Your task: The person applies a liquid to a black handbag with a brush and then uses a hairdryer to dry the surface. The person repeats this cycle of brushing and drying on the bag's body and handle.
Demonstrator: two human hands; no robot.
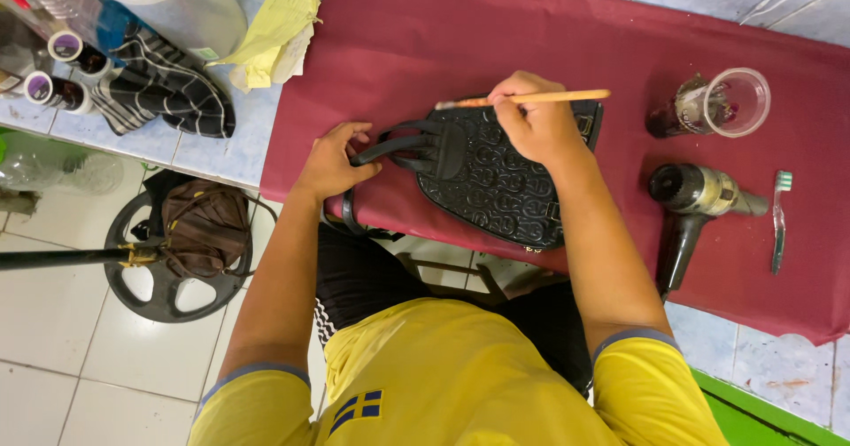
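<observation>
A black embossed handbag (505, 185) lies on a dark red cloth (496, 30) that covers the tiled counter. My left hand (335, 159) presses on the bag's black handles (403, 145) at its left side. My right hand (534, 120) rests over the bag's top and grips a thin wooden paintbrush (567, 97), which lies level with its tip pointing left, just above the bag's upper edge.
A grey hair dryer (695, 207) and a green-and-white toothbrush (779, 224) lie on the cloth at the right, behind them a clear plastic cup (726, 102) on its side. At the left are small bottles (62, 69), a striped cloth (168, 83), yellow paper (270, 34) and a plastic jug (190, 7). A brown bag (204, 224) sits on a round black stand on the floor.
</observation>
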